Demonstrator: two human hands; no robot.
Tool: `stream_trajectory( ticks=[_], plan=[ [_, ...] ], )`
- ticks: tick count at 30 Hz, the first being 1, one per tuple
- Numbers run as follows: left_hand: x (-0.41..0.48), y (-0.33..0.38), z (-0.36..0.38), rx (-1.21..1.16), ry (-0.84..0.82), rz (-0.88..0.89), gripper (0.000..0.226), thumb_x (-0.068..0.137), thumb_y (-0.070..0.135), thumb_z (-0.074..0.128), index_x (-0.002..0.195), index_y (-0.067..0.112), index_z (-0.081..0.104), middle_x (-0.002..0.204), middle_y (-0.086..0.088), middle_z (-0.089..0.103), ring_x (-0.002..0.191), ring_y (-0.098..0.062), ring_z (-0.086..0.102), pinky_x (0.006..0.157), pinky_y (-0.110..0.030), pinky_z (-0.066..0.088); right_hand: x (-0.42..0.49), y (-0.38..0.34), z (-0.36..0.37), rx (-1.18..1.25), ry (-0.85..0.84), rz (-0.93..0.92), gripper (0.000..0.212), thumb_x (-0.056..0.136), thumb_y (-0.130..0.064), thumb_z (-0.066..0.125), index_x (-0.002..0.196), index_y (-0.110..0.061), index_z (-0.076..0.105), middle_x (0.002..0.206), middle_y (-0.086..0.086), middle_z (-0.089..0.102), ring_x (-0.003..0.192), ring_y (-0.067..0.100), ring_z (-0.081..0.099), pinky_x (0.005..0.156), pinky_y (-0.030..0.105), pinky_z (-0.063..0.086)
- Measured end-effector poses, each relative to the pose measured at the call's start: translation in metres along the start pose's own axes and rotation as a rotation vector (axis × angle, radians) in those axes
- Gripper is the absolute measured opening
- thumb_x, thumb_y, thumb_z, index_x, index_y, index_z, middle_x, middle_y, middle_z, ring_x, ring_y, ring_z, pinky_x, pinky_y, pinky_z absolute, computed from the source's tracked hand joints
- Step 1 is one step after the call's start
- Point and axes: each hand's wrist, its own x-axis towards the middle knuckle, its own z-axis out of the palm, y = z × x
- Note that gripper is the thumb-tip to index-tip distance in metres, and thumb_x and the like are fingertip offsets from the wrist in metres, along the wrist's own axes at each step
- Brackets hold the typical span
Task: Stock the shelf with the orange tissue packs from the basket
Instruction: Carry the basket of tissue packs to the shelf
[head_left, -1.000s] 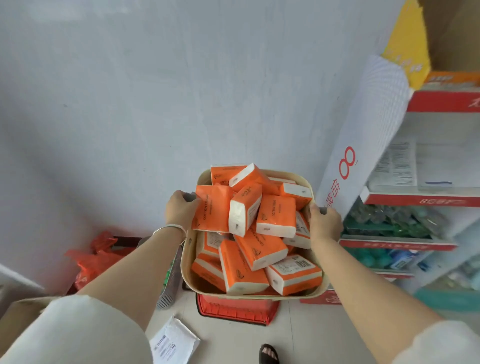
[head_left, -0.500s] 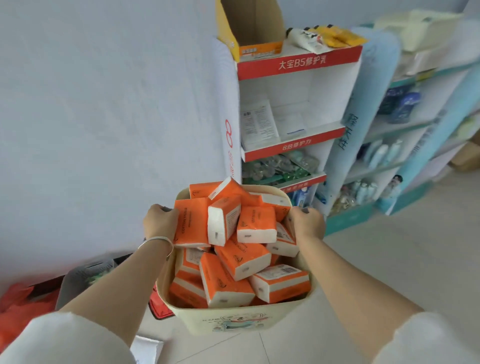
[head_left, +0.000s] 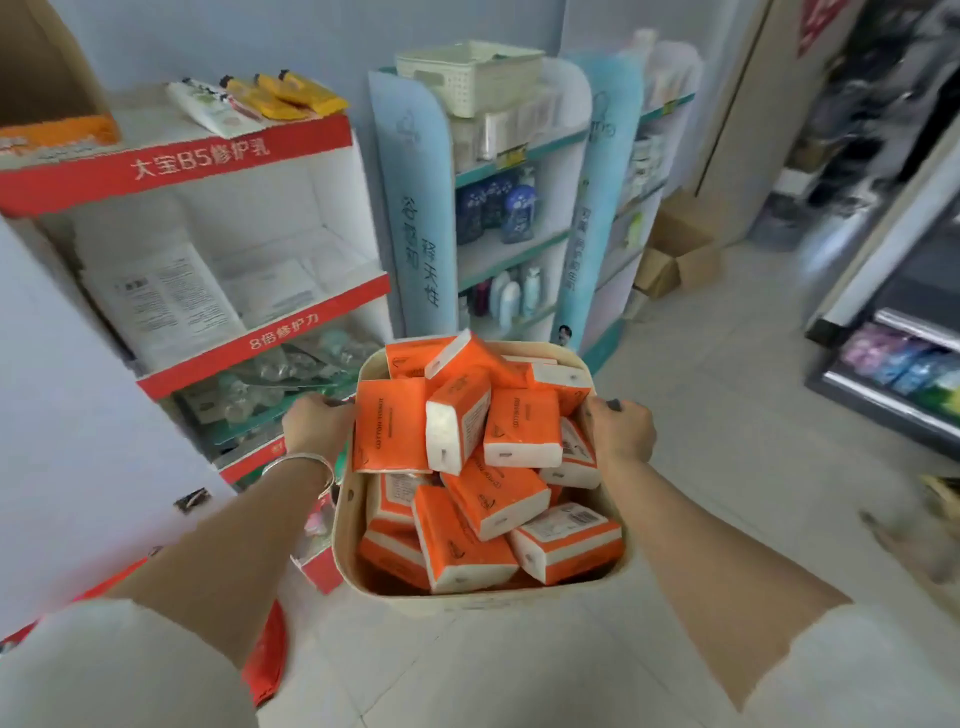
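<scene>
Red shelf (head_left: 182, 166) has swung left; open floor (head_left: 727, 415) lies right. Left hand (head_left: 317, 426) and right hand (head_left: 621, 431) clench the basket (head_left: 483, 597) sides; its long axis points away, orange tissue packs (head_left: 522, 428) jumbled.

one basket (head_left: 483, 597), about thirteen orange tissue packs (head_left: 522, 426), three display shelves (head_left: 249, 338), one white crate (head_left: 467, 78)

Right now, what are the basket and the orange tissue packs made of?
The basket looks like smooth, matte cream plastic, judging by its moulded rounded corners and even rim. The orange tissue packs seem wrapped in thin, slightly shiny plastic film that creases at the edges. The white ends are probably soft paper tissue.
</scene>
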Motion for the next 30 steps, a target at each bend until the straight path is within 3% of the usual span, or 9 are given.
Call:
stream_trajectory(
  ticks=[4, 7, 11, 14, 18, 23, 26, 30],
  plan=[
    [0.027, 0.064, 0.063, 0.035, -0.09, 0.11, 0.021, 0.074, 0.021, 0.061, 0.069, 0.001, 0.065, 0.069, -0.018, 0.062, 0.072, -0.032, 0.058, 0.069, -0.035, 0.049, 0.062, -0.003, -0.03, 0.041, 0.114, 0.049, 0.023, 0.091, -0.029, 0.056, 0.094, -0.007, 0.063, 0.087, 0.009, 0.062, 0.072, 0.023, 0.054, 0.065, 0.026, 0.038],
    [0.053, 0.108, 0.113, 0.055, -0.155, 0.176, 0.016, 0.079, 0.012, 0.062, 0.071, -0.001, 0.065, 0.07, -0.018, 0.059, 0.071, -0.032, 0.054, 0.065, -0.032, 0.042, 0.108, -0.006, -0.047, 0.035, 0.182, 0.087, 0.022, 0.09, -0.029, 0.056, 0.092, -0.008, 0.063, 0.083, 0.007, 0.062, 0.071, 0.022, 0.055, 0.065, 0.027, 0.041],
    [0.085, 0.17, 0.186, 0.096, -0.251, 0.255, 0.021, 0.081, 0.014, 0.061, 0.064, 0.003, 0.058, 0.074, -0.019, 0.061, 0.073, -0.033, 0.056, 0.067, -0.034, 0.044, 0.169, -0.007, -0.072, 0.047, 0.285, 0.156, 0.02, 0.087, -0.024, 0.057, 0.075, -0.008, 0.058, 0.062, 0.003, 0.053, 0.06, 0.022, 0.052, 0.05, 0.022, 0.034],
    [0.096, 0.22, 0.243, 0.098, -0.332, 0.326, 0.018, 0.084, 0.014, 0.059, 0.072, 0.001, 0.058, 0.074, -0.017, 0.057, 0.074, -0.031, 0.052, 0.07, -0.038, 0.046, 0.208, -0.003, -0.095, 0.084, 0.377, 0.222, 0.027, 0.087, -0.024, 0.056, 0.064, -0.012, 0.051, 0.058, 0.002, 0.051, 0.053, 0.017, 0.048, 0.05, 0.022, 0.033],
    [0.098, 0.283, 0.316, 0.089, -0.449, 0.406, 0.024, 0.077, 0.024, 0.062, 0.082, 0.001, 0.063, 0.078, -0.018, 0.059, 0.082, -0.036, 0.057, 0.076, -0.039, 0.046, 0.257, 0.008, -0.128, 0.11, 0.469, 0.292, 0.027, 0.09, -0.028, 0.054, 0.067, -0.014, 0.052, 0.062, 0.001, 0.055, 0.054, 0.014, 0.051, 0.051, 0.021, 0.036],
    [0.091, 0.357, 0.413, 0.058, -0.537, 0.485, 0.022, 0.062, 0.031, 0.063, 0.066, 0.009, 0.065, 0.073, -0.024, 0.065, 0.072, -0.037, 0.061, 0.074, -0.04, 0.054, 0.331, 0.017, -0.178, 0.093, 0.577, 0.325, 0.031, 0.091, -0.027, 0.052, 0.063, -0.015, 0.047, 0.059, 0.0, 0.049, 0.055, 0.013, 0.047, 0.049, 0.022, 0.031],
    [0.082, 0.4, 0.463, 0.076, -0.56, 0.512, 0.023, 0.075, 0.02, 0.067, 0.057, 0.009, 0.058, 0.065, -0.02, 0.058, 0.066, -0.031, 0.054, 0.066, -0.037, 0.046, 0.382, 0.019, -0.209, 0.067, 0.598, 0.353, 0.028, 0.089, -0.026, 0.051, 0.064, -0.015, 0.048, 0.06, 0.001, 0.05, 0.057, 0.016, 0.049, 0.05, 0.023, 0.031],
    [0.085, 0.447, 0.533, 0.064, -0.625, 0.483, 0.026, 0.075, 0.02, 0.065, 0.074, -0.005, 0.065, 0.073, -0.025, 0.063, 0.069, -0.034, 0.057, 0.067, -0.041, 0.048, 0.452, 0.017, -0.242, 0.096, 0.642, 0.36, 0.027, 0.086, -0.023, 0.052, 0.061, -0.013, 0.048, 0.058, 0.003, 0.051, 0.054, 0.017, 0.048, 0.054, 0.026, 0.037]
  ],
)
